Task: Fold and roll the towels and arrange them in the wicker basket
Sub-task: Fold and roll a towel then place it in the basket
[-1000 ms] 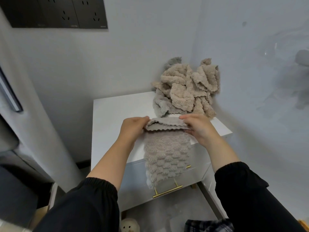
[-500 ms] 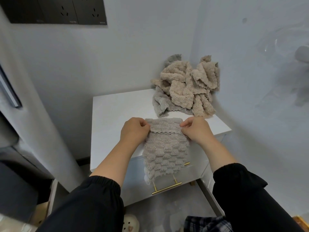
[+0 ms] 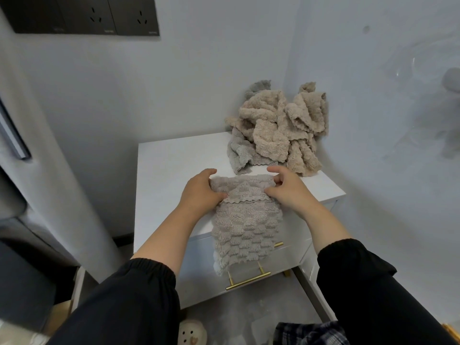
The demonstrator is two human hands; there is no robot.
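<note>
Grey towel [image 3: 246, 235] lies at the worktop [image 3: 169, 165] near edge, its lower half hanging over. Left hand [image 3: 199, 192] and right hand [image 3: 288, 192] pinch its folded-over far end. Judged soft, light, limp; best gripped at both side edges.

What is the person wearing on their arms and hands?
Loose black sleeves with gathered elastic cuffs: the left sleeve and right sleeve match and end partway up the forearms. The left hand and right hand are bare: no gloves, rings or watch show.
</note>
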